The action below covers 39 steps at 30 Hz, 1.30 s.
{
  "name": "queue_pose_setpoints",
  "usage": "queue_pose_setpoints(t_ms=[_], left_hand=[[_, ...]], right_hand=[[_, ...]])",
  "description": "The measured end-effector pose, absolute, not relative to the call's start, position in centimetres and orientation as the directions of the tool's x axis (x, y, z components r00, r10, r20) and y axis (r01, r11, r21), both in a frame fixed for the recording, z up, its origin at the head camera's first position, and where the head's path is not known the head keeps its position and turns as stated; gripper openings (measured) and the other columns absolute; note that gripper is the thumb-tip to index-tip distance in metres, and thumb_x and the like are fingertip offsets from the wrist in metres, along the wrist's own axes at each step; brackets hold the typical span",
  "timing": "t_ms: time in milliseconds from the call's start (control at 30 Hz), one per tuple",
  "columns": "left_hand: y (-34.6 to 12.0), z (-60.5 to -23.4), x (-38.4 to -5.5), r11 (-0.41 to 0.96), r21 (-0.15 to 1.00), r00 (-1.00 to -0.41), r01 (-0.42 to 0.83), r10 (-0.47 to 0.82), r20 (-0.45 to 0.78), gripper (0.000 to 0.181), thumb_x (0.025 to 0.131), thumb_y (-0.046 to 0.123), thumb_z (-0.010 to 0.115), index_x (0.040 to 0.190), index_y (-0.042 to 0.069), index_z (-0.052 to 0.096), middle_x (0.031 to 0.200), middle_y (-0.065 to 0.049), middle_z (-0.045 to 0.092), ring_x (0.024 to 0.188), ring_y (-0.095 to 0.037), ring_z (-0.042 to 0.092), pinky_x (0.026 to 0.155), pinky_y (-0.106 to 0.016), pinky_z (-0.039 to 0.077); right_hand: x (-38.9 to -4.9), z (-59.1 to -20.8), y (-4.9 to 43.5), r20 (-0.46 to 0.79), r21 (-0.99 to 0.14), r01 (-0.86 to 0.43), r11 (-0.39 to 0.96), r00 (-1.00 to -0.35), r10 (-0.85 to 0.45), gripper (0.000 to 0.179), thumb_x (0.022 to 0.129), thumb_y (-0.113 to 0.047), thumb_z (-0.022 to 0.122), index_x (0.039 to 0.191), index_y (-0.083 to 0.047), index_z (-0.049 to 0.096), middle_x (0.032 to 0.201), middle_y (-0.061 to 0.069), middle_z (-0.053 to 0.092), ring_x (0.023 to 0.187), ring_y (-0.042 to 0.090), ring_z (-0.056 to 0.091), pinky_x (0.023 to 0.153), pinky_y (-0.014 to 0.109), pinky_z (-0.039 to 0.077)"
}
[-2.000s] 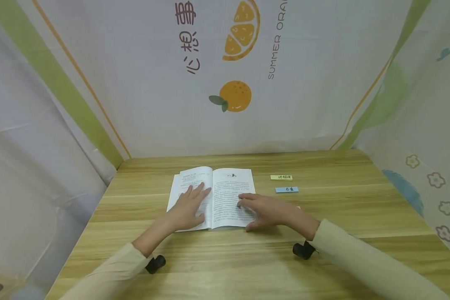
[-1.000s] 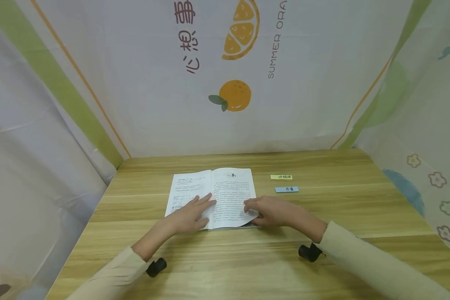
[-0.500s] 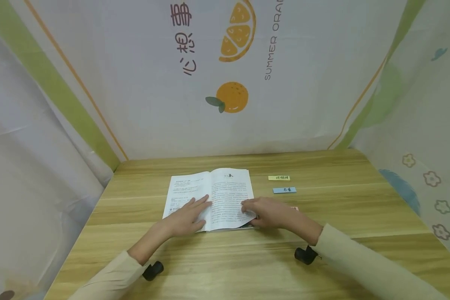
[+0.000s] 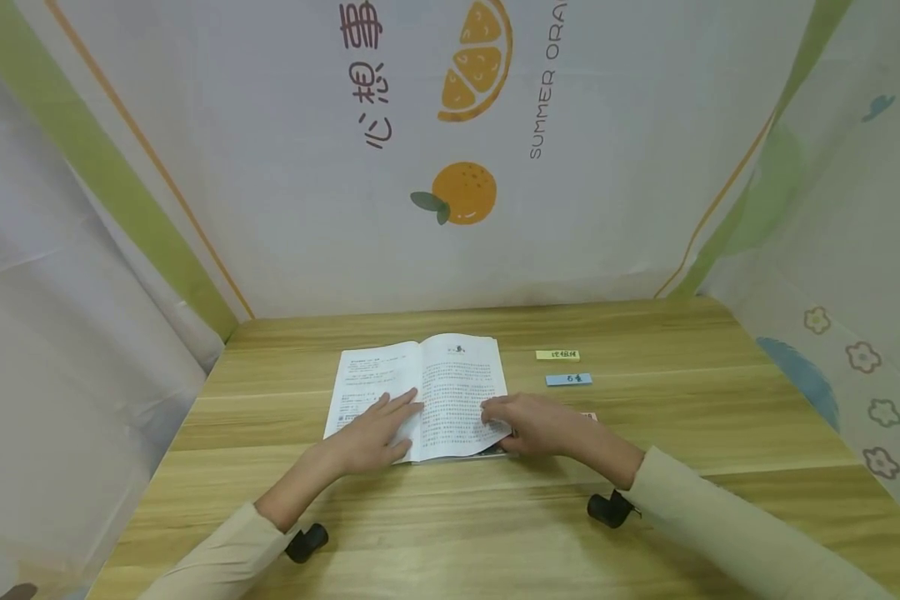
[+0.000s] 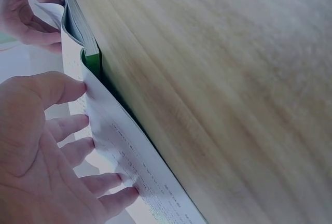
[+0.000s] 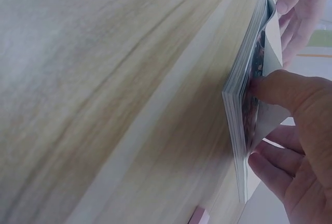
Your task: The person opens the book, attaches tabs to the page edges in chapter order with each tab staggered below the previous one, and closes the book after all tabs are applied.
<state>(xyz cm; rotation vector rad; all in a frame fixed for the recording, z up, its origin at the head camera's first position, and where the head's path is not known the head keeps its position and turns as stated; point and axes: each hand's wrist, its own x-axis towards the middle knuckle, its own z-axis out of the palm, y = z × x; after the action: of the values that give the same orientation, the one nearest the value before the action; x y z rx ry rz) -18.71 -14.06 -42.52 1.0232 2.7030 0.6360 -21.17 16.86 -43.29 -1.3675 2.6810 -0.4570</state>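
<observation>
Book (image 4: pixel 461 379) lay open, back of the counter's (image 4: pixel 450 521) middle, somewhat left of centre, printed pages facing up. Right page was dense with small text under a little dark picture at its head; left page had shorter blocks of print. Left side was thin, right side a thick stack of leaves, with green showing at the lower end of the spine. Along the near edge, toward the right corner, the right leaf bowed up off the stack, baring a dark, pictured page beneath.

Right hand (image 4: pixel 540 422) held that lifted leaf at its outer edge, thumb below, fingers above, a narrow pinch. Left hand (image 4: pixel 372 437) rested on the left page by the gutter, fingers spread and nearly straight, gripping nothing.

Just right of the book, past a narrow strip of wood, lay a yellow strip (image 4: pixel 558 355) and, nearer the person, a blue strip (image 4: pixel 568 380), both with dark handwriting. A reddish strip (image 4: pixel 589 416) showed only partly behind the right wrist.

Wide stretches of wood ran left, right and nearer the person; the band behind was shallower, ending at the printed cloth (image 4: pixel 292 208). Both sleeved forearms crossed the near side.
</observation>
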Motion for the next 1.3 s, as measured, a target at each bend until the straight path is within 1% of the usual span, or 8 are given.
queue_pose_setpoints(t_ms=[200,533,667,800,933,1033,1167,1300], left_hand=[[-13.7,-42.6,-18.8,0.691,0.441,-0.763,0.573,0.647,-0.023,0.052,0.099,0.01,0.06,0.146,-0.007,0.046,0.158,-0.026,0.031,0.142,-0.055,0.024,0.118,-0.057,0.019],[-13.1,-42.7,-19.1,0.699,0.418,-0.771,0.58,0.637,0.003,0.058,0.096,0.015,0.067,0.146,-0.005,0.047,0.157,-0.027,0.033,0.142,-0.056,0.024,0.117,-0.057,0.02],[-12.6,-42.8,-19.1,0.699,0.403,-0.768,0.591,0.64,0.015,0.071,0.092,0.029,0.073,0.148,-0.004,0.045,0.157,-0.028,0.032,0.142,-0.055,0.024,0.117,-0.059,0.02],[-11.8,-42.7,-19.1,0.707,0.399,-0.773,0.583,0.634,0.006,0.09,0.087,0.045,0.077,0.154,-0.001,0.037,0.161,-0.026,0.025,0.145,-0.054,0.019,0.115,-0.063,0.021],[-11.2,-42.6,-19.1,0.718,0.397,-0.783,0.571,0.622,0.003,0.104,0.084,0.053,0.079,0.158,0.001,0.029,0.163,-0.024,0.02,0.147,-0.051,0.016,0.116,-0.062,0.02],[-10.9,-42.7,-19.2,0.718,0.4,-0.786,0.569,0.618,0.008,0.108,0.083,0.054,0.081,0.16,0.001,0.025,0.164,-0.024,0.018,0.148,-0.048,0.015,0.118,-0.058,0.017],[-10.9,-42.7,-19.2,0.712,0.429,-0.794,0.556,0.608,0.019,0.113,0.081,0.052,0.083,0.16,0.0,0.022,0.164,-0.024,0.018,0.148,-0.046,0.015,0.119,-0.055,0.016],[-11.2,-42.7,-19.3,0.701,0.466,-0.801,0.54,0.599,0.027,0.114,0.08,0.048,0.085,0.161,0.001,0.02,0.164,-0.024,0.018,0.149,-0.044,0.017,0.119,-0.053,0.016]], right_hand=[[-21.3,-43.2,16.9,0.047,-0.304,-0.776,0.552,-0.591,-0.805,0.023,0.086,-0.007,0.078,0.108,-0.009,0.069,0.119,0.005,0.067,0.087,0.012,0.059,0.077,0.027,0.053],[-21.6,-42.8,16.6,0.063,-0.3,-0.78,0.549,-0.59,-0.805,0.028,0.085,-0.005,0.079,0.111,-0.007,0.069,0.117,0.005,0.068,0.088,0.013,0.059,0.077,0.027,0.053],[-21.7,-42.6,16.4,0.066,-0.291,-0.77,0.568,-0.609,-0.791,0.036,0.082,-0.006,0.082,0.115,-0.008,0.067,0.122,0.007,0.067,0.104,0.018,0.062,0.088,0.034,0.054],[-21.9,-42.1,16.2,0.063,-0.264,-0.749,0.607,-0.642,-0.764,0.048,0.078,-0.012,0.09,0.119,-0.009,0.065,0.126,0.008,0.065,0.112,0.024,0.062,0.091,0.039,0.054],[-22.2,-41.4,16.0,0.113,-0.231,-0.75,0.62,-0.654,-0.748,0.052,0.074,0.006,0.085,0.12,-0.007,0.066,0.128,0.01,0.065,0.115,0.028,0.063,0.089,0.039,0.056],[-22.4,-40.9,16.0,0.182,-0.195,-0.768,0.61,-0.639,-0.747,0.054,0.072,0.011,0.081,0.121,-0.005,0.067,0.131,0.011,0.064,0.118,0.03,0.062,0.089,0.039,0.056],[-22.6,-40.4,16.5,0.252,-0.167,-0.784,0.598,-0.621,-0.742,0.06,0.076,-0.008,0.089,0.129,-0.003,0.063,0.139,0.015,0.058,0.124,0.033,0.058,0.092,0.041,0.054],[-22.6,-40.1,17.4,0.271,-0.216,-0.765,0.607,-0.644,-0.715,0.066,0.081,-0.015,0.087,0.138,-0.002,0.056,0.145,0.018,0.051,0.13,0.037,0.052,0.094,0.045,0.053]])
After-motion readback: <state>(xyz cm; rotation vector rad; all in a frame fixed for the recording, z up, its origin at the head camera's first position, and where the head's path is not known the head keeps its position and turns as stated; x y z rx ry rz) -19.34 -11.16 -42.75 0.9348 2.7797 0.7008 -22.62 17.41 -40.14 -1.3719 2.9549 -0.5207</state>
